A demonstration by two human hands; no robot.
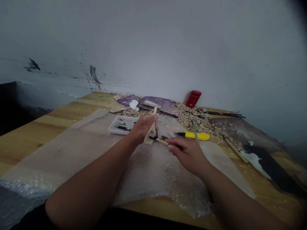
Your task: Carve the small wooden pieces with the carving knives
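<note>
My left hand (143, 128) is wrapped round a pale, spoon-shaped piece of wood (149, 138). Its narrow end sticks up beyond my fingers, and its wider end faces me. In my right hand (189, 155) is a carving knife (163, 142) with a light wooden handle. The dark blade lies at the wide end of the wood, though exact contact is too small to make out. A yellow utility knife (198, 136) rests just beyond my right hand. Left of my left hand stands a white tray (112, 130) holding a black pen-like tool (123, 127).
Bubble wrap (79, 150) covers much of the wooden table (45, 123). Wood shavings (192, 119) are heaped along the back, around purple sheets (165, 103). A red container (193, 98) leans by the wall. A wooden stick (236, 150) and a dark flat object (273, 169) lie right.
</note>
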